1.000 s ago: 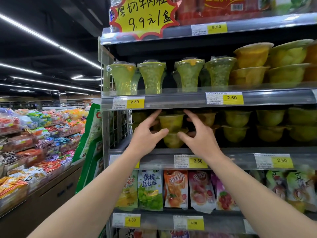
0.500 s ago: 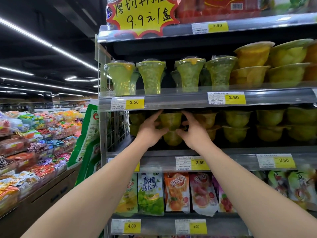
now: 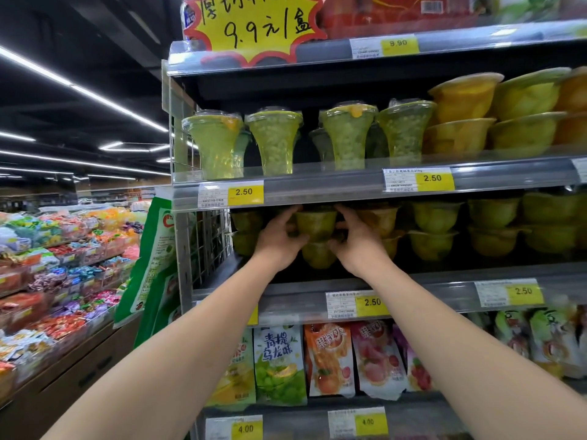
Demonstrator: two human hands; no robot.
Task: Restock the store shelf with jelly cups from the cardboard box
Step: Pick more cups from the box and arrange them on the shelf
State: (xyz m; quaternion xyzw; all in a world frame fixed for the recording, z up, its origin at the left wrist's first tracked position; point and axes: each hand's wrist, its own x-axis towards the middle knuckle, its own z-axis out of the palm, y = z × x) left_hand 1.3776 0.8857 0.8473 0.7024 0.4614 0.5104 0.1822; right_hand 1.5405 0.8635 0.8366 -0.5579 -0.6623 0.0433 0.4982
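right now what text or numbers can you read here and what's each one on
"9.9元/盒": yellow starburst sign, top line cut off
"9.90": top shelf tag
"2.50": tags under the tall cups, tags under the jelly cups
"4.00": bottom tags
"青提乌龙味": green pouch
"果粒爽": orange pouch
Tag small print and barcodes: too small to read.

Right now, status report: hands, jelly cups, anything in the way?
Left hand and right hand grip the top cup. It sits on a lower cup. Neighbouring cups close alongside.
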